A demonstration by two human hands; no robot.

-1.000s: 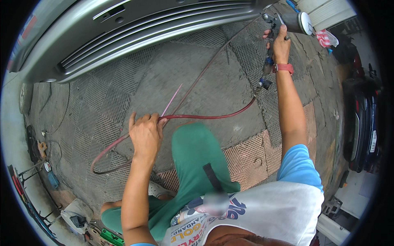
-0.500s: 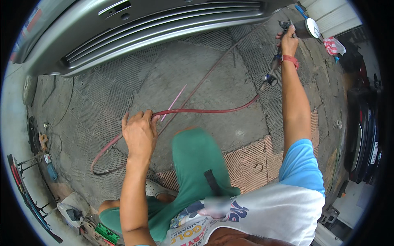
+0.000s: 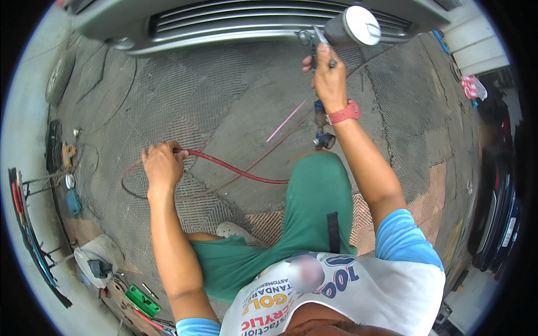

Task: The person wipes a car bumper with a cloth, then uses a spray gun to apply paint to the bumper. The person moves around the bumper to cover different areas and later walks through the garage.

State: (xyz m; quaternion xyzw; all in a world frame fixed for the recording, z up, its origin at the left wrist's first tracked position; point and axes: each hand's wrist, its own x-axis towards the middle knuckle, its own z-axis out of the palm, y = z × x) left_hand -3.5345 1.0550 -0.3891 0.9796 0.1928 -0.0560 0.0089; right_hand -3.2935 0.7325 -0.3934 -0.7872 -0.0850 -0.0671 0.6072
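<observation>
My right hand (image 3: 328, 79) grips a spray gun (image 3: 315, 38) with a grey cup and white lid (image 3: 362, 25), held up close to a silver vehicle bumper (image 3: 224, 40). Below that hand, fittings with a gauge or regulator (image 3: 325, 140) hang from the gun, just above my green-clad knee. My left hand (image 3: 163, 163) is closed on a red hose (image 3: 240, 171), which loops out to the left and passes behind my knee. A thin pink stick (image 3: 285, 121) lies on the floor between my hands.
A tyre (image 3: 60, 78) leans at the left wall. Tools, an open green case (image 3: 142, 301) and a pale bucket (image 3: 89, 255) sit at lower left. A red-and-white bag (image 3: 469, 87) lies at upper right; a dark car (image 3: 499, 218) stands on the right. Mats (image 3: 269, 224) cover parts of the floor.
My right hand has moved left with the spray gun, and my left hand has shifted left and up with the hose. The view has turned, so the bumper appears more level.
</observation>
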